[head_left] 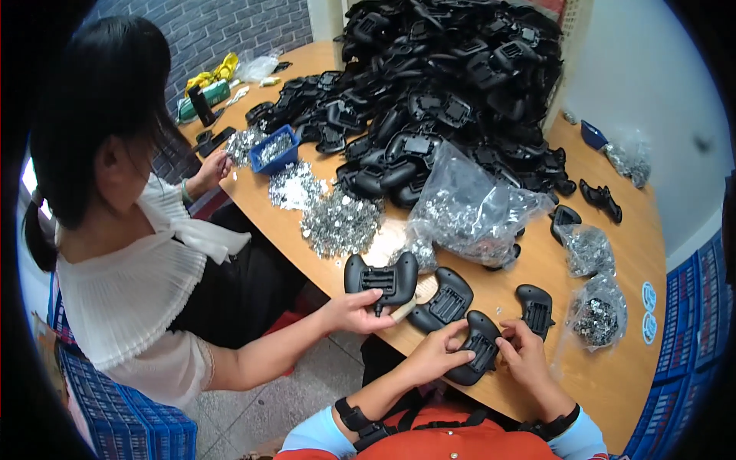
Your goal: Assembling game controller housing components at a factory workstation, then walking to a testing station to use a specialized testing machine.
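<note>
My left hand (438,357) grips a black game controller shell (481,343) by its left side, thumb on the face with the open battery compartment. At its right edge my right hand (526,354) pinches with thumb and forefinger; whatever lies between these fingertips is too small to make out. Just beyond, a second controller shell (448,300) lies on the table, battery slots up. Another shell (536,310) rests beyond my right hand. To the left, a co-worker's hand (356,311) holds one more controller shell (381,277) over the table's edge.
A large heap of black controller shells (460,69) fills the table's far side. Piles of small metal pieces (341,224) lie by a blue bin (274,150). Clear bags of metal parts (468,222) stand in the middle and right. Blue crates (694,307) flank the table.
</note>
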Demonstrator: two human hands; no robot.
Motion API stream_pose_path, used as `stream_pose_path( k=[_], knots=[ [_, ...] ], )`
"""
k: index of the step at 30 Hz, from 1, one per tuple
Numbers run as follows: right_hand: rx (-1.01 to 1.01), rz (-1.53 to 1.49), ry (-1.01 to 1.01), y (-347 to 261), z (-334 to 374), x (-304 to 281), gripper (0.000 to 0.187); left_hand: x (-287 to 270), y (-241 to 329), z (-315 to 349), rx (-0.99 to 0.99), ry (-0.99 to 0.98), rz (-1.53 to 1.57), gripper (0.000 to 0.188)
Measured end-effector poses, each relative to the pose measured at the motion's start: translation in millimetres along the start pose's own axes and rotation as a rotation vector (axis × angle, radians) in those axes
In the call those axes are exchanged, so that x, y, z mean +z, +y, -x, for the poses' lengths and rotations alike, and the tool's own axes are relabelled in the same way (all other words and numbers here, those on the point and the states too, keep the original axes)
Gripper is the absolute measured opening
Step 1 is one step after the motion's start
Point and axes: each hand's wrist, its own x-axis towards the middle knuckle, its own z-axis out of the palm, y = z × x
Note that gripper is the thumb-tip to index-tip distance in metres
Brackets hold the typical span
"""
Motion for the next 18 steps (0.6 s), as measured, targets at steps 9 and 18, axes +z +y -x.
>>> stream_pose_path(
  k=[9,18],
  knots=[
    [-0.025,0.017,0.003,5,6,2,0.027,6,2,8,-0.004,-0.002,-0.003,0.062],
    [0.148,-0.362,-0.025,11,1,4,0.033,6,27,12,-0.076,0.044,0.072,0.066]
  ],
)
